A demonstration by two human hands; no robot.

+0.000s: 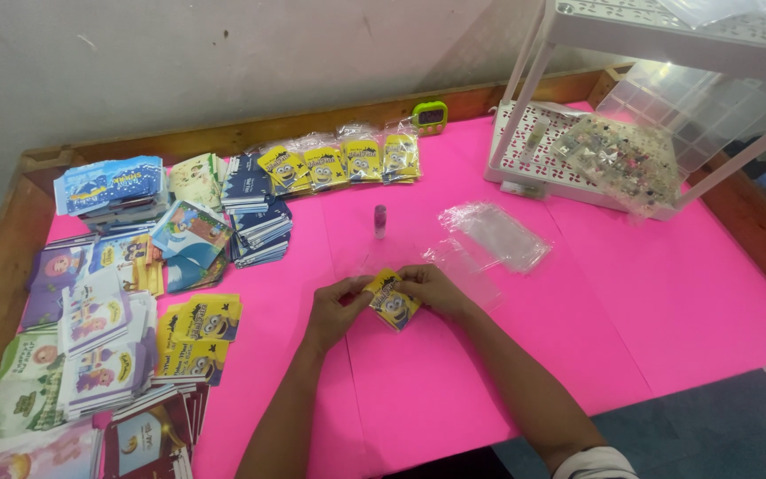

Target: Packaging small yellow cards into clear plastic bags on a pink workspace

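I had both hands meeting low over the pink table [507, 355], my left hand [337, 306] and right hand [432, 286] each pinching an edge of a small yellow cartoon packet [392, 303], fingers closed on it from opposite sides so it sat tilted and slightly lifted between them. Just beyond lay loose clear plastic sleeves [498, 235] and a small purple-capped tube [380, 220] standing upright, both near enough to reach. Stacks of colourful packets [108, 328] were sorted by design along the left, with a row of bagged yellow packets [339, 162] lined up at the back edge.
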